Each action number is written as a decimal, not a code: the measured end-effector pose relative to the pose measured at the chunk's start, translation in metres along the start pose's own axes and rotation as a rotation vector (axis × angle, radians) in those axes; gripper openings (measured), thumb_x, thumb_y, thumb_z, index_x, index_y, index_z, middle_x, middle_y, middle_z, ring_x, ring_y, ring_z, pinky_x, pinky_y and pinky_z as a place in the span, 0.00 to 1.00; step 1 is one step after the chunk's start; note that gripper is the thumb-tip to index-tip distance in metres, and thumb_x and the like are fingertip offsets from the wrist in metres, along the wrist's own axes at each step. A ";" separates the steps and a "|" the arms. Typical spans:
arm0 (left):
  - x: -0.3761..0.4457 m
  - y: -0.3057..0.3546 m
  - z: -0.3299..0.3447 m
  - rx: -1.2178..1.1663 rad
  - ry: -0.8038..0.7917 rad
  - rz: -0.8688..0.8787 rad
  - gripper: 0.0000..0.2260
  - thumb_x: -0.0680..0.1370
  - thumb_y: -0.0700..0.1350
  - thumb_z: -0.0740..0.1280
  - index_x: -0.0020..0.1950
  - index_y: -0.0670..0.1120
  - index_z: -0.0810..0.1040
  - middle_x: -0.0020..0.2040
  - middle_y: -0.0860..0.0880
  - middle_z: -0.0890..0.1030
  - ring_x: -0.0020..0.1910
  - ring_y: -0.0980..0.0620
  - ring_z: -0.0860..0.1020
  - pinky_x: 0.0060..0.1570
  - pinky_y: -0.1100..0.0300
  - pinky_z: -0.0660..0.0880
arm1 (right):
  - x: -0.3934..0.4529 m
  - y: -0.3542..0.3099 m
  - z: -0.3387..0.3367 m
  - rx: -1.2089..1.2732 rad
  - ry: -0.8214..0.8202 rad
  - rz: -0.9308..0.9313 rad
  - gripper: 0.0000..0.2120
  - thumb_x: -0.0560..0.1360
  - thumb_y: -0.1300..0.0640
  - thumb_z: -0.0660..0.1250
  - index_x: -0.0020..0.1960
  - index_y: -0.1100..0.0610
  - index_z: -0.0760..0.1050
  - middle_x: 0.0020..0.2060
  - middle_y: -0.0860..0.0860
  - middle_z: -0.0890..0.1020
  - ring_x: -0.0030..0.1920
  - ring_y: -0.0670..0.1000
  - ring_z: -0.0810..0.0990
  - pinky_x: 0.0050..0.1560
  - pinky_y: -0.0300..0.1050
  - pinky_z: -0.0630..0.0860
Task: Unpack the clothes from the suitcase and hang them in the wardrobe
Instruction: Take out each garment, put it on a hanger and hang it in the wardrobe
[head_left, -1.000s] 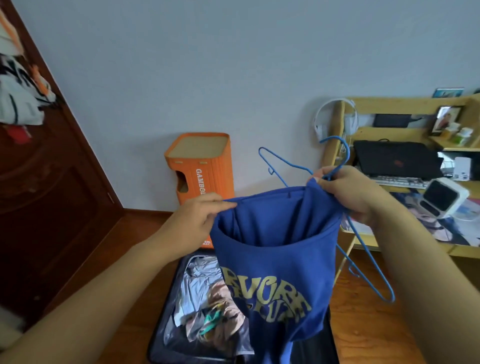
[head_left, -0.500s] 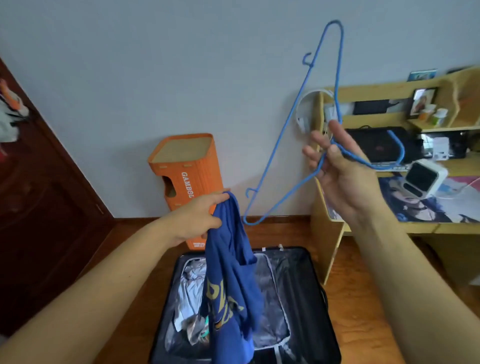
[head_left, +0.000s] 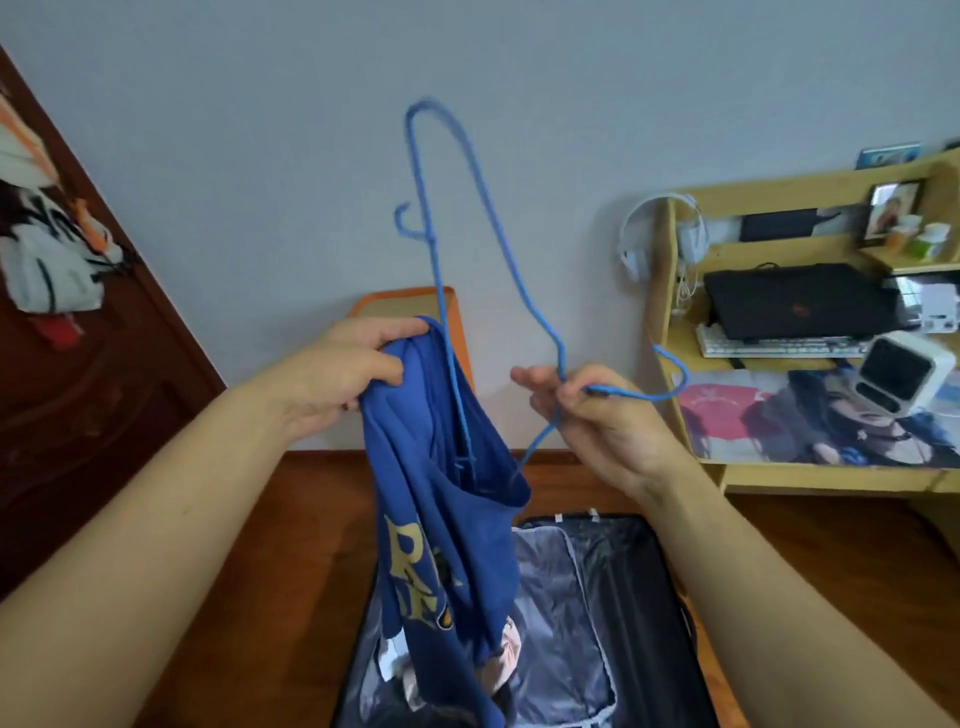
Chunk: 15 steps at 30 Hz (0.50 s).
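Room: pale grey wall ahead, dark wooden door at 9 o'clock, wooden desk with laptop at 3 o'clock, wood floor below.

Suitcase: open on the floor at 6 o'clock, more clothes bunched in its left half.

Blue T-shirt: hanging over the suitcase, yellow print facing you, hem opening uppermost.

Left hand: at 10 o'clock of the shirt; fingers curled over the bunched hem, thumb pressing the fabric from the front.

Right hand: at 2 o'clock of the shirt; thumb and forefinger pinch the neck of the blue wire hanger, remaining fingers loosely spread.

Hanger: stands on end, one shoulder high toward 12 o'clock, the other already down inside the hem opening, hook toward 3 o'clock.

Handling, as a judgement:
- You keep the hem held wide with the left hand so the wire does not snag.
- You feed the hanger further down until the hook finds the collar.
- You avoid twisting the wire; its small notch hooks may catch the fabric.
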<state>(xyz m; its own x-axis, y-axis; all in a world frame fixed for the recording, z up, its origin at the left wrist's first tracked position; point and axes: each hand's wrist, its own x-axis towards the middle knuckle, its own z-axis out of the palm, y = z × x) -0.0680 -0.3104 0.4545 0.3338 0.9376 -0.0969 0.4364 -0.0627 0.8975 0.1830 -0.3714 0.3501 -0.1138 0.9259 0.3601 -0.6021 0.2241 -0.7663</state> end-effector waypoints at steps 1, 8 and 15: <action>0.001 -0.001 -0.009 -0.003 0.049 0.010 0.31 0.64 0.34 0.66 0.67 0.50 0.78 0.63 0.47 0.82 0.58 0.48 0.80 0.52 0.56 0.77 | -0.003 0.007 -0.006 -0.099 -0.015 0.062 0.05 0.65 0.57 0.78 0.36 0.53 0.82 0.53 0.59 0.85 0.64 0.60 0.79 0.65 0.47 0.73; -0.011 -0.026 -0.035 0.351 0.092 -0.010 0.33 0.70 0.25 0.62 0.73 0.46 0.75 0.64 0.48 0.80 0.54 0.53 0.81 0.49 0.67 0.77 | -0.012 -0.009 -0.040 -0.375 -0.032 0.310 0.09 0.63 0.56 0.81 0.37 0.61 0.84 0.45 0.66 0.85 0.60 0.58 0.82 0.63 0.50 0.78; -0.017 -0.023 -0.015 0.637 0.142 0.111 0.31 0.74 0.26 0.59 0.77 0.42 0.69 0.77 0.49 0.67 0.77 0.52 0.64 0.66 0.77 0.53 | 0.000 -0.039 -0.027 -1.010 -0.135 0.433 0.11 0.68 0.72 0.64 0.35 0.62 0.84 0.37 0.58 0.85 0.37 0.47 0.80 0.42 0.39 0.72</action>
<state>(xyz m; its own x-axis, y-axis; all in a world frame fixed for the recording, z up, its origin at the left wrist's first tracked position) -0.0959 -0.3200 0.4419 0.3110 0.9472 0.0781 0.8290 -0.3106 0.4651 0.2275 -0.3720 0.3654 -0.2814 0.9589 -0.0356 0.4243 0.0911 -0.9009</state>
